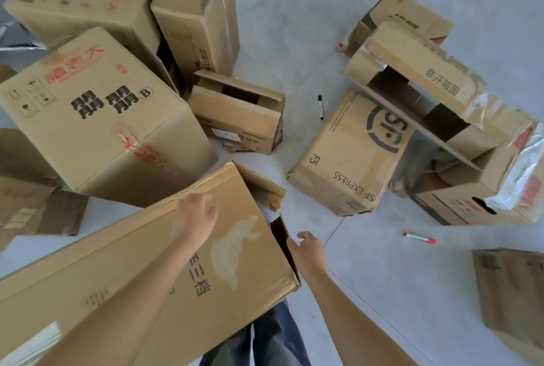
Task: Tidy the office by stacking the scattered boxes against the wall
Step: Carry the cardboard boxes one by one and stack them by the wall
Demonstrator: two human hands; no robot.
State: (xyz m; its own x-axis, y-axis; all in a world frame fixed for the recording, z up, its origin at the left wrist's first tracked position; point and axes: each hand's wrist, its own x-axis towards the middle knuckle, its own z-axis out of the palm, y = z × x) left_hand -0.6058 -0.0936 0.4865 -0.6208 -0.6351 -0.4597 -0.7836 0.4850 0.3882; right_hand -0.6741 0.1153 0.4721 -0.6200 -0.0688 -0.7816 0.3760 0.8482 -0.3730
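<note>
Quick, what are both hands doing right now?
Left hand: grips the far edge of the long box.
Right hand: at its open end, grip unclear.

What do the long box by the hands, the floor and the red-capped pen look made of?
Long box: brown cardboard, matte, creased flaps and a pale scuffed patch. Floor: likely grey tile, given thin joint lines. Red-capped pen: probably plastic; too small to confirm.

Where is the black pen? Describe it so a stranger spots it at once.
Find the SF Express box right of centre. On the floor between it and the small open box to its left lies the black pen. Its ends are black; the other pen's are red.
</note>
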